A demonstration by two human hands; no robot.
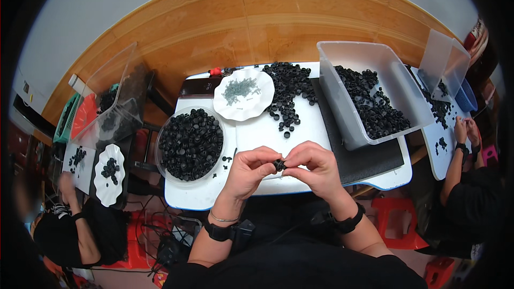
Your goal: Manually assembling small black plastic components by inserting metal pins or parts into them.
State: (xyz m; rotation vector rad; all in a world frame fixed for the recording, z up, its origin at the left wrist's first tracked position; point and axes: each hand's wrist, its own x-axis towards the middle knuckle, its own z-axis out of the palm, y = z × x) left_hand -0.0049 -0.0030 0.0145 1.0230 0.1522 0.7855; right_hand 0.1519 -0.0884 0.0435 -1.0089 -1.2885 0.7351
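Observation:
Over the front of the white table [267, 184], my left hand [250, 171] and my right hand [313, 168] meet at the fingertips. Both pinch one small black plastic part [279, 165] between thumb and fingers; its details are too small to make out. Left of my hands stands a round clear tub [159, 155] full of black caps [191, 144]. A scalloped white plate [256, 108] behind them bears a pile of small greyish-green pieces [239, 91]. Loose black round parts [289, 83] lie heaped beyond my hands, some scattered toward me.
A clear plastic bin [350, 123] with many black parts stands on a dark mat [369, 166] at the right. A red-handled tool [216, 71] lies at the back edge. People work at tables on both sides; red stools [395, 219] stand below.

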